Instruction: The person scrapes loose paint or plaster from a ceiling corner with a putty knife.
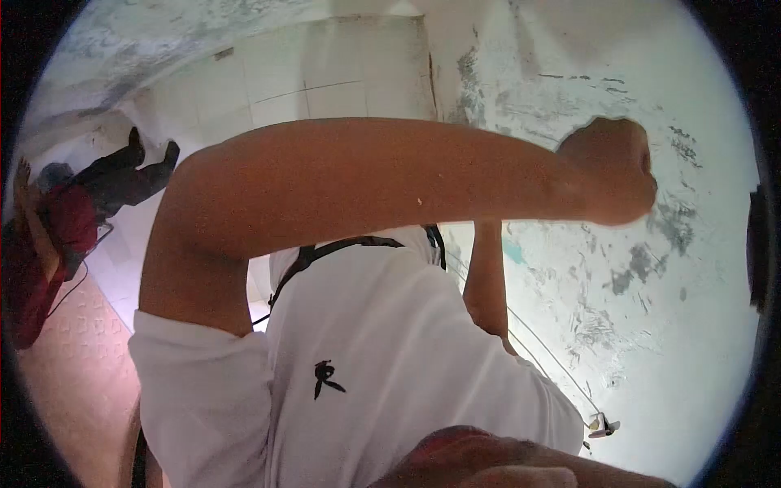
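Note:
My left arm reaches out of a white sleeve and across the view to the right. At its end my left hand is bent and rounded into a fist, in front of the patchy white wall. Its fingers curl away from me, so whatever they may hold is hidden. Part of my right forearm shows beyond the white shirt, running up behind the left forearm. That forearm covers my right hand. A black strap crosses the shirt.
Another person in a dark red top and dark trousers is at the far left, beside pale tiles. A pinkish patterned surface lies below. Thin cords run down to a small object at the lower right.

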`<state>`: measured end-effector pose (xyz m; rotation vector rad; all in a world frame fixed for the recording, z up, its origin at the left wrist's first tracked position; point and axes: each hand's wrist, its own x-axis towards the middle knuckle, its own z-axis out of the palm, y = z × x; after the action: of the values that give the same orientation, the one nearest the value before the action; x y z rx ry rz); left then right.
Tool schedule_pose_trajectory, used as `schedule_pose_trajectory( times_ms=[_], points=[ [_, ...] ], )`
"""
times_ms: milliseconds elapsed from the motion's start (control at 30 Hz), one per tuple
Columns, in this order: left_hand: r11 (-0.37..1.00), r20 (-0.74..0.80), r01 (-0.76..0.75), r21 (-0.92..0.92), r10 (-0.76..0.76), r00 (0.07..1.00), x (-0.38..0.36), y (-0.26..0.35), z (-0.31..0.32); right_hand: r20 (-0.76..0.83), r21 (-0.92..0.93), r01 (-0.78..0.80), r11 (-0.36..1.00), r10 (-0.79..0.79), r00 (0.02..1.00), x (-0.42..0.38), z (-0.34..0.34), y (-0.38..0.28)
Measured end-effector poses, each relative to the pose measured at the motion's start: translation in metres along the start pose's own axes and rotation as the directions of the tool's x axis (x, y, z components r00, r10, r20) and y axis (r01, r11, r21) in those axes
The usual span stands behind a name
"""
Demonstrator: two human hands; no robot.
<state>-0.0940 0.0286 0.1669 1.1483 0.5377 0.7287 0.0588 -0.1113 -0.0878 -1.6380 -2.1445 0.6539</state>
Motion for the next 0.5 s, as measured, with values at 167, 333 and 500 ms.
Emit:
schedule_pose_trajectory(
  times_ms=[167,333,500],
  points=[
    [0.998,0.175,-0.039,-0.050,0.047,0.983,-0.016,0.026,0.006,0.184,0.016,-0.302,0.953,0.294,0.938,-0.017,-0.011,-0.005],
    [0.983,0.037,-0.180,0.038,0.179,0.983,-0.003,-0.007,0.004,0.243,0.029,-0.423,0.906,0.404,0.882,-0.011,-0.002,-0.003],
    [0.998,0.246,0.060,-0.037,-0.049,0.968,0.009,-0.100,-0.082,0.270,0.002,-0.578,0.816,0.556,0.786,-0.001,-0.018,-0.023]
  ],
)
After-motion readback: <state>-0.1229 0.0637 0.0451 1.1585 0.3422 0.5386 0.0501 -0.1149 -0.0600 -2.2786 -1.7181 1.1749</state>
